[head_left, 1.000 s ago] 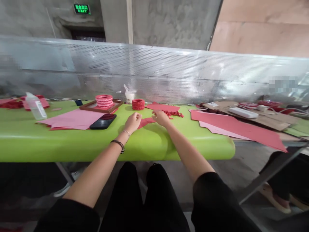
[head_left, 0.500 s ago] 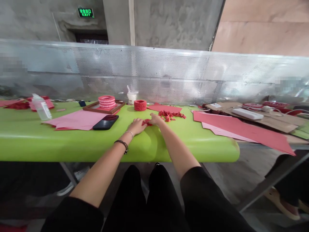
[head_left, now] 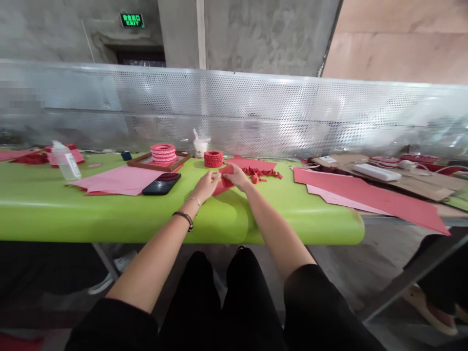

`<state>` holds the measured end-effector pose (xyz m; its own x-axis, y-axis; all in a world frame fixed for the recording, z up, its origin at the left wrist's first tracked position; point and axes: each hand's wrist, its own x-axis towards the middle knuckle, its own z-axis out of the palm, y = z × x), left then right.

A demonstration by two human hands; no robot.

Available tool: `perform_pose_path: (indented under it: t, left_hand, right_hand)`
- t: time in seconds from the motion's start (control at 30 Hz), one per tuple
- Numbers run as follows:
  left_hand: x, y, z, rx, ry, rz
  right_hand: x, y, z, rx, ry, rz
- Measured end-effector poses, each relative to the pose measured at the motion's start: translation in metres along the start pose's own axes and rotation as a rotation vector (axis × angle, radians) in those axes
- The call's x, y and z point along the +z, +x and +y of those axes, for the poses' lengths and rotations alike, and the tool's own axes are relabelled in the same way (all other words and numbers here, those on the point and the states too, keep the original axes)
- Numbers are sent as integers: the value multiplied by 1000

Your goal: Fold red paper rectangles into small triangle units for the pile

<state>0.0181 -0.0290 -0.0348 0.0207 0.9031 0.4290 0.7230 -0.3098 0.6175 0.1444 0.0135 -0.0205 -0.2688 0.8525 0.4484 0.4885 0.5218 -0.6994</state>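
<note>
Both hands are over the green table in front of me. Between them is a folded piece of red paper, its lower part spread toward the left. My right hand grips it from the right with closed fingers. At its left edge, my left hand is curled with fingertips close to the paper; what they hold is too small to make out. Beyond the hands stands a red woven ring stack. Small folded red pieces lie just right of my right hand, with a flat red sheet behind.
Pink sheets, a black phone, a wooden frame with pink rings and a clear bottle are at left. A white cup stands behind. Large red sheets and a power strip lie right.
The red paper between my hands now shows larger and raised, with a spread lower part. My right hand has closed on it, and my left hand has shifted slightly away from it.
</note>
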Motion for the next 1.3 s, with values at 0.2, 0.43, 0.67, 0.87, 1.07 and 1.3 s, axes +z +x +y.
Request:
perform_pose_path:
  t: [0.2,0.43,0.67,0.87,1.07,1.3]
  left_hand:
    - [-1,1,-1,-83,-95,-43]
    - [-5,0,5,-102,-346,-85]
    - [-6,1,5,-95,-714,-148]
    - [-3,-1,7,-94,-856,-340]
    - [-4,-1,3,-66,-866,-442]
    - [-2,-3,5,-47,-776,-383]
  right_hand:
    - [2,-6,-11,92,231,-132]
    - [1,-12,-19,60,477,-104]
    - [-15,-13,-20,-73,662,-151]
    - [-32,-14,-9,-102,696,-339]
    - [-47,-22,-2,-105,660,-490]
    - [-44,-23,-1,-97,586,-449]
